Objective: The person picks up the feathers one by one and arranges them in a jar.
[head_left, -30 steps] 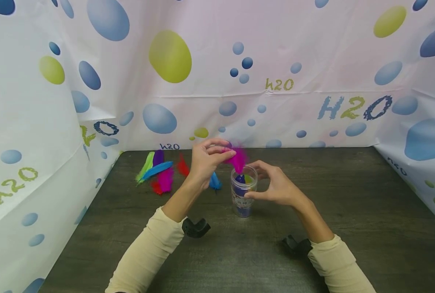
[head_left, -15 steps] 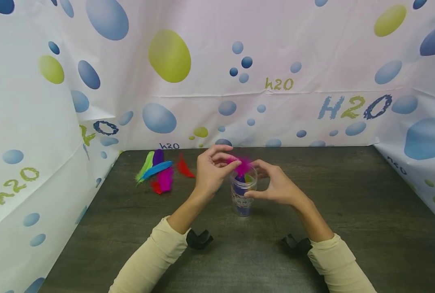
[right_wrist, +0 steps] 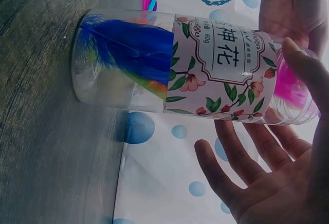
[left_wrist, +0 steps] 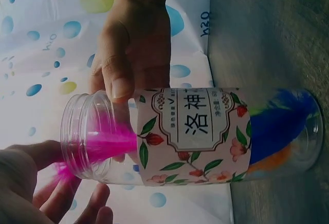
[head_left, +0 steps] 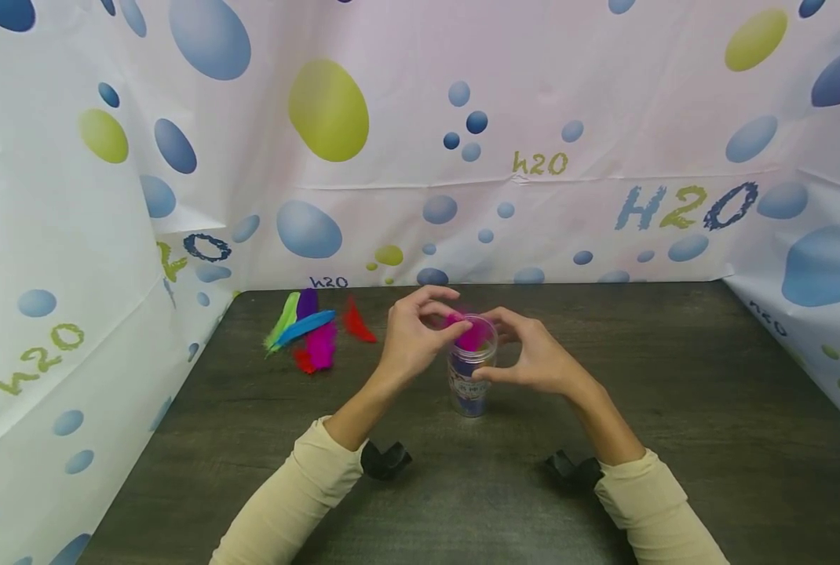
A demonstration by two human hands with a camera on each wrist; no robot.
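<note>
A clear plastic jar (head_left: 471,404) with a floral paper label (left_wrist: 195,131) stands upright on the table, its mouth uncovered. Blue, green and orange feathers lie inside; the blue feather (right_wrist: 139,47) shows low through the wall. My right hand (head_left: 543,361) holds the jar near its neck, thumb on one side and fingers on the other. At the mouth, my left hand (head_left: 413,337) pinches a magenta feather (left_wrist: 110,142), most of which is down inside the neck. In the left wrist view a fluffy end still sticks out at the rim between the fingers.
On the dark wooden table (head_left: 201,439), left of the jar, lies a small pile with green, purple, light blue (head_left: 307,326), magenta (head_left: 321,345) and red feathers. One red feather (head_left: 356,322) lies apart, nearer the left hand. A printed white sheet (head_left: 406,94) rises behind the table.
My left hand has moved right and down to the jar's mouth, and the magenta feather has gone from above the rim into the neck. The right hand has kept its place on the jar.
</note>
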